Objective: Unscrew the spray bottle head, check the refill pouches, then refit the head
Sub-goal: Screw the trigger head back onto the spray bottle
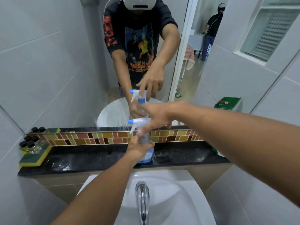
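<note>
Black stone ledge [100,159] under a wide mirror [65,54] carries the work, with a white basin and chrome tap [142,200] nearer the person. On that ledge stands the spray bottle [146,153], upright, its clear body part filled with blue liquid. The left hand [138,148] is wrapped firmly round the bottle's middle, pinning it down. Directly above that grip, the right hand [155,117] closes its fingertips on the collar just under the spray head [138,123], whose blue nozzle points away to the left of the grip; the remaining fingers splay outward behind the bottle. The head sits on the neck and looks level, so I judge the unscrewing to be at its start or barely under way, though how many turns the collar has taken cannot be told, and with the head seated it could as well be the refit. Well off to the right of the grip, a green pouch [215,151] peeks from behind the right forearm, with its reflection showing in the mirror above; it looks untouched, so the checking seems yet to come. Far to the left of the grip, small black-capped jars [30,143] rest on a yellow and green sponge [34,157].
</note>
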The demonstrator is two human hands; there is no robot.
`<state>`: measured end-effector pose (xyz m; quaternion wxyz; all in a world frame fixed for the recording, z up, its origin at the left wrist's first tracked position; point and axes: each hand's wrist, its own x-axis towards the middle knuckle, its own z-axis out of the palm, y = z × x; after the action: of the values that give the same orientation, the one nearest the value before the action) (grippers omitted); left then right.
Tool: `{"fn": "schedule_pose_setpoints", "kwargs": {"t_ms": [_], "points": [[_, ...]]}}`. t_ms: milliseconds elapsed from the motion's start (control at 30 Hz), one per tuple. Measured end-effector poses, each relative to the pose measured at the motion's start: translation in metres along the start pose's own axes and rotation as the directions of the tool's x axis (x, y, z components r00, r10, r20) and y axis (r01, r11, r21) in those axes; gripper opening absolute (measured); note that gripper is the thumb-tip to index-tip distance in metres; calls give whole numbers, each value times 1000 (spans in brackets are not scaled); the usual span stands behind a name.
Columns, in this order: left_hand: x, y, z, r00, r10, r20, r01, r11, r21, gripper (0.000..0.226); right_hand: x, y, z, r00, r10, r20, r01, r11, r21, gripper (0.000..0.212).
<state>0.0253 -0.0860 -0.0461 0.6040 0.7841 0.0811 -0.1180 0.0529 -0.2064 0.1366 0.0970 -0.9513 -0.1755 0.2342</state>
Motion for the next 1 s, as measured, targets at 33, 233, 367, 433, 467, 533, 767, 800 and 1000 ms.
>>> {"fn": "schedule_pose_setpoints", "kwargs": {"t_ms": [33,233,367,433,467,533,767,800,1000], "points": [[0,0,0,1000,4,11,-4,1000,-1,32,-5,5,-9,990,-138,-34,128,970,-206,108],[1,-4,-1,999,35,40,-35,999,3,41,-1,4,-3,733,-668,125,373,241,-896,98],[2,-4,-2,1000,12,25,-11,1000,-23,38,4,8,0,685,-711,160,454,244,-857,81],[2,-5,-2,999,20,31,-20,1000,-20,36,9,5,-1,725,-669,166,464,296,-835,84],[2,-5,-2,999,24,37,-23,1000,-15,35,11,3,-4,751,-635,180,459,307,-834,89],[3,-5,-1,999,24,39,-24,1000,-4,37,12,1,-12,783,-584,214,446,287,-848,100],[4,-7,-1,999,36,19,-36,999,-3,32,19,4,-5,769,-636,63,341,325,-882,62],[4,-6,-1,999,37,19,-37,999,-11,31,20,5,-3,776,-629,41,327,346,-879,60],[2,-5,0,999,23,33,-22,999,-39,33,24,3,4,825,-565,-7,252,379,-891,52]]}}
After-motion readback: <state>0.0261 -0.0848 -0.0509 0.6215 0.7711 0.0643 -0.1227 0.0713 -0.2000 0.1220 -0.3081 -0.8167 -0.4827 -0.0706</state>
